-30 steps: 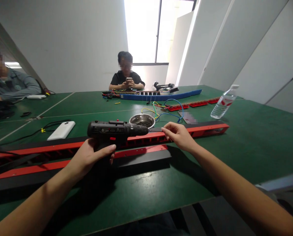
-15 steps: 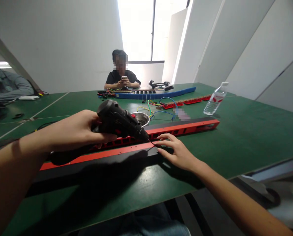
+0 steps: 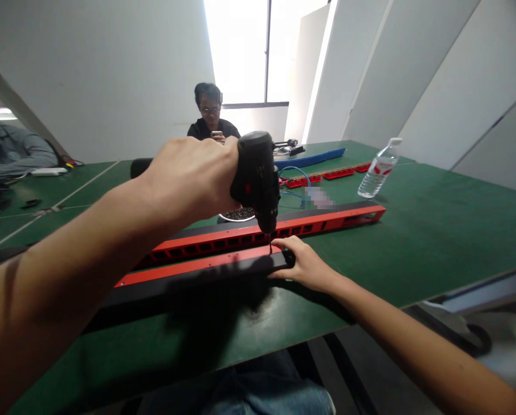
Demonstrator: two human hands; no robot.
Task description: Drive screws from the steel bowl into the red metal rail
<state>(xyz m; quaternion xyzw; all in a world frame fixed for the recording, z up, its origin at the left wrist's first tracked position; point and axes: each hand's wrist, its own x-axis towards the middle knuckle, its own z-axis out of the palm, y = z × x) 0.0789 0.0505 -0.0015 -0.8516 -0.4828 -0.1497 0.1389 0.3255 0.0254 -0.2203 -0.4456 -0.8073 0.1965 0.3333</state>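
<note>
Two hands work at the near black-and-red rail (image 3: 206, 266): the left hand (image 3: 192, 176) is clamped on the electric screwdriver (image 3: 258, 176), upright over the rail's right end, while the right hand (image 3: 303, 266) grips that end. The rail looks stiff and long, best steadied beside the bit.

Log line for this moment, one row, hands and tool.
left hand: grips electric screwdriver, bit down on near red-and-black strip | right hand: steadies strip end | steel bowl: behind driver
</note>
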